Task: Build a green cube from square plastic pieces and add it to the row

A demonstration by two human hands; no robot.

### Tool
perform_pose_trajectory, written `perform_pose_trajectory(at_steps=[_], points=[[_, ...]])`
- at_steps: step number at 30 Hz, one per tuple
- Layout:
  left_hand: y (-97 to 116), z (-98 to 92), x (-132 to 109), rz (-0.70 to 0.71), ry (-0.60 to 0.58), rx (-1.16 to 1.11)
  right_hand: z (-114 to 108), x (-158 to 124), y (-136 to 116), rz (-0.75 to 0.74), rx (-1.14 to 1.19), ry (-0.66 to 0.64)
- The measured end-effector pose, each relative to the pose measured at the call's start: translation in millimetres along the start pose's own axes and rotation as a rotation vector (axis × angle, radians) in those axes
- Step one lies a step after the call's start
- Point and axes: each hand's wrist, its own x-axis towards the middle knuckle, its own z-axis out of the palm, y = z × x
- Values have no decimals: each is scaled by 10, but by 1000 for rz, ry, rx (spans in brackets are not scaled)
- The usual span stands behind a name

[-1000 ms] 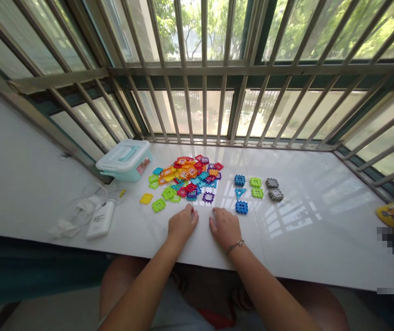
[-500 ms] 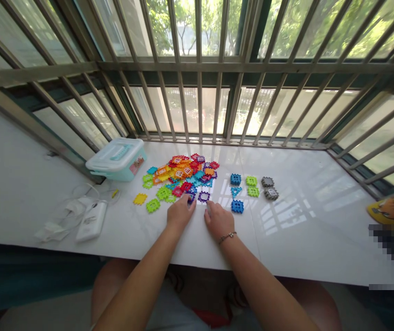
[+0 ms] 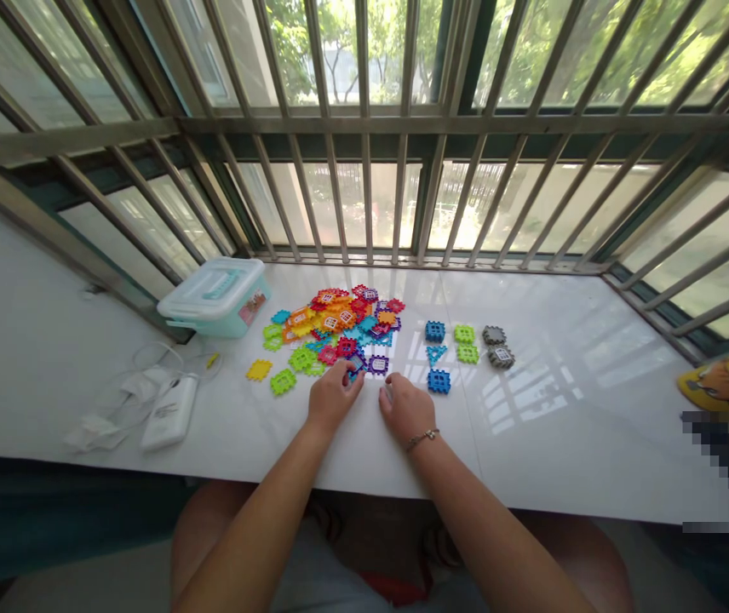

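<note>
My left hand is at the near edge of a pile of colourful notched plastic building tiles. Its thumb and fingers pinch a blue-purple building tile, tilted up off the table and partly hidden by the fingers. A purple building tile with a white window insert lies flat just to the right. My right hand rests on the table just below that purple tile, fingers loosely curled, thumb and forefinger slightly apart with nothing visible between them.
Right of the hands are blue tiles, green tiles and grey tiles in small groups. A lidded turquoise box stands back left. A white power bank with cables lies left. A yellow cartoon item sits far right.
My left hand has tilted the blue-purple tile up from the table beside the purple one. My right hand has drawn slightly away from the purple tile.
</note>
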Motion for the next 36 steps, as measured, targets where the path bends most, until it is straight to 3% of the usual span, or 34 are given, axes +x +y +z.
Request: perform_pose_trajectory(at_steps=[4,11,15,18,21,28,32,36], points=[[-10,-4,-23,59,23,-26,-3,-1,2,9,19,5],[-9,-29,-81,293,-152,-99,0,0,12,8,64,38],[-26,-33,-76,351,-204,-136,22,5,15,34,47,47],[-39,-25,-44,317,-213,-159,43,15,25,41,38,49],[-46,-4,-3,205,-151,-141,58,23,36,7,19,59],[-1,114,45,-6,-55,135,73,8,51,-74,-11,79],[1,113,34,5,-62,130,81,1,59,-122,25,91],[-43,69,9,120,-136,-22,94,15,76,-177,103,176]])
